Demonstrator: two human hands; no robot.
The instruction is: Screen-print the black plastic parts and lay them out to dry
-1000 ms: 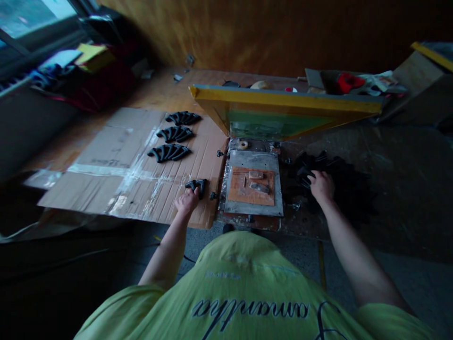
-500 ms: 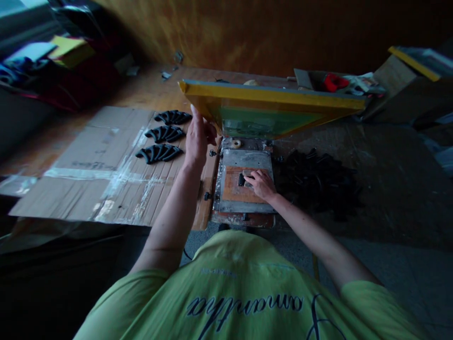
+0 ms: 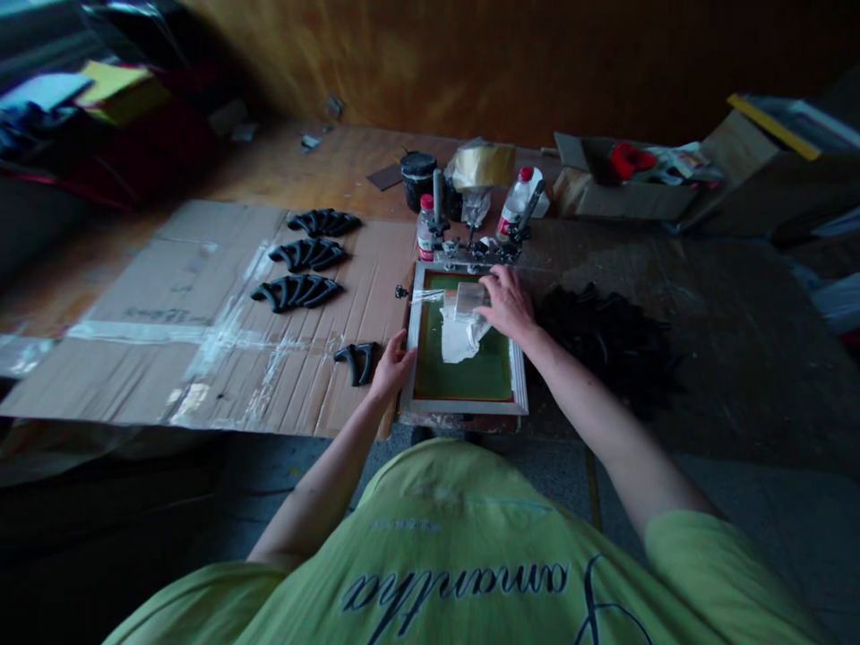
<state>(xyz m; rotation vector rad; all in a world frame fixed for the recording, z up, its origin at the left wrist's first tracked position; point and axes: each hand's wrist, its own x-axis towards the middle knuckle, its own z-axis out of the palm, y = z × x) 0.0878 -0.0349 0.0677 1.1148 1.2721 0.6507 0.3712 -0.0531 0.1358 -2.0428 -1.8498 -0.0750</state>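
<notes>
A silk-screen frame (image 3: 463, 403) with an aluminium edge lies flat on the press, its green mesh (image 3: 463, 376) facing up. My right hand (image 3: 507, 305) presses a translucent plastic scraper (image 3: 470, 298) on the mesh, beside a crumpled white rag (image 3: 460, 333). My left hand (image 3: 393, 367) rests open at the frame's near left edge, next to a black moulded curved piece (image 3: 357, 363) on the cardboard sheet (image 3: 167, 358). Several similar pieces lie in rows (image 3: 296, 291) further left. The printing pad under the screen is hidden.
Hinge clamps (image 3: 477, 253) hold the frame's far side. Behind them stand a black ink tin (image 3: 417, 177), plastic bottles (image 3: 517, 204) and a tape roll (image 3: 484, 166). A heap of black pieces (image 3: 605, 345) lies to the right. A cardboard box (image 3: 624, 184) stands at the back right.
The raised screen frame has swung down flat over the base, hiding the orange pad and black piece. My right hand has moved onto the mesh, and my left hand has dropped to the frame's edge.
</notes>
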